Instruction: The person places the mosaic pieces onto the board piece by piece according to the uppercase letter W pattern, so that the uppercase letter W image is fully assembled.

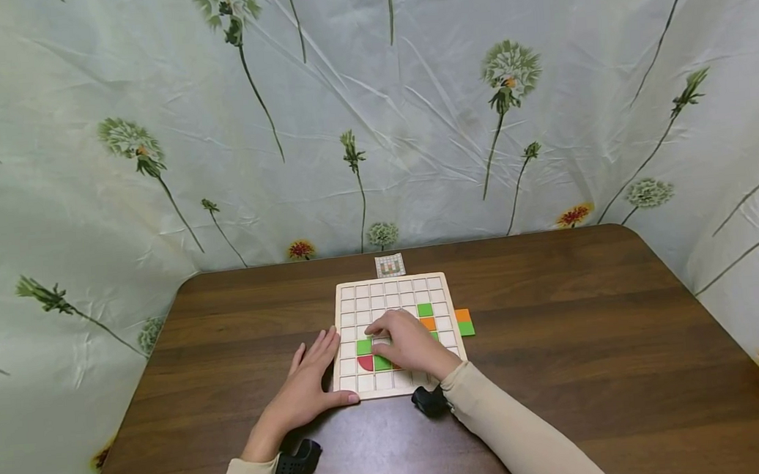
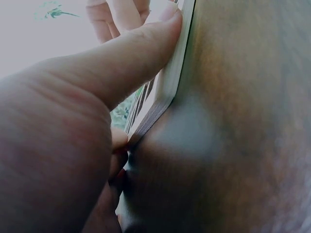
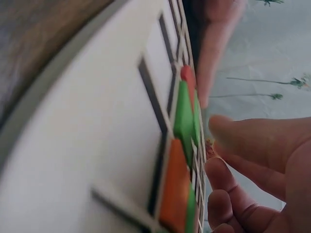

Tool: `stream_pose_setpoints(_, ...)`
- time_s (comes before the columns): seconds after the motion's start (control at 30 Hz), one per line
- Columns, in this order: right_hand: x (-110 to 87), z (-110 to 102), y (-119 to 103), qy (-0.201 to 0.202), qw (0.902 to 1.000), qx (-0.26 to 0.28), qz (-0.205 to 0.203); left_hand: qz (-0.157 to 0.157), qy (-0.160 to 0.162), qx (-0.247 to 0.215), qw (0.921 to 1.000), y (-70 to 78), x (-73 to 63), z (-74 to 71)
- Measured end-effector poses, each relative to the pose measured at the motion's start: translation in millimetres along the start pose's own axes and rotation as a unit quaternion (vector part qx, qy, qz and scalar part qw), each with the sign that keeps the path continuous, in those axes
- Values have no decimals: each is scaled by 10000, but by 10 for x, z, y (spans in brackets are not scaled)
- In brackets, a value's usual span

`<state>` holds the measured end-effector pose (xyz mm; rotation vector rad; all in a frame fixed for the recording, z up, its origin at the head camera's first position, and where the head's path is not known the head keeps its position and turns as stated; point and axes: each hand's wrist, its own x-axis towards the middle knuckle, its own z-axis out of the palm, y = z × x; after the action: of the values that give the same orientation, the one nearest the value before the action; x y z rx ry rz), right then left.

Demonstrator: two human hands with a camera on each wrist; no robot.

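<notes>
A pale wooden grid board (image 1: 345, 319) lies on the table with several coloured tiles in its cells. My left hand (image 1: 307, 389) rests against the board's lower left corner, fingers straight along the left side and thumb on the near edge. My right hand (image 1: 409, 341) hovers over the middle of the board, thumb and fingertips apart; no tile shows between them. Under and left of it sit a green tile (image 1: 364, 347), a red rounded tile (image 1: 365, 363) and another green tile (image 1: 382, 362). Beyond it lie a green tile (image 1: 425, 309) and an orange tile (image 1: 428, 323). The hand hides some cells.
Touching or close to the board's right side are an orange tile (image 1: 462, 316) and a green tile (image 1: 466, 328). A small patterned card (image 1: 390, 265) lies at the board's far edge. The brown table (image 1: 591, 340) meets a dandelion-print curtain (image 1: 437, 115) behind.
</notes>
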<state>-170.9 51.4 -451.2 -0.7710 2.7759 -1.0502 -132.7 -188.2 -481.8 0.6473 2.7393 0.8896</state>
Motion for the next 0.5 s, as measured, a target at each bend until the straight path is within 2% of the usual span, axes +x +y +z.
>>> stream_pose_setpoints(0.33, -208, -302, 167, 301, 9978, 518, 272, -102, -10, 0, 9999, 16, 3, -9)
stream_pose_setpoints(0.5, -304, -434, 290, 448, 9966, 483, 493, -92, -15, -18, 10000, 22, 3, -13)
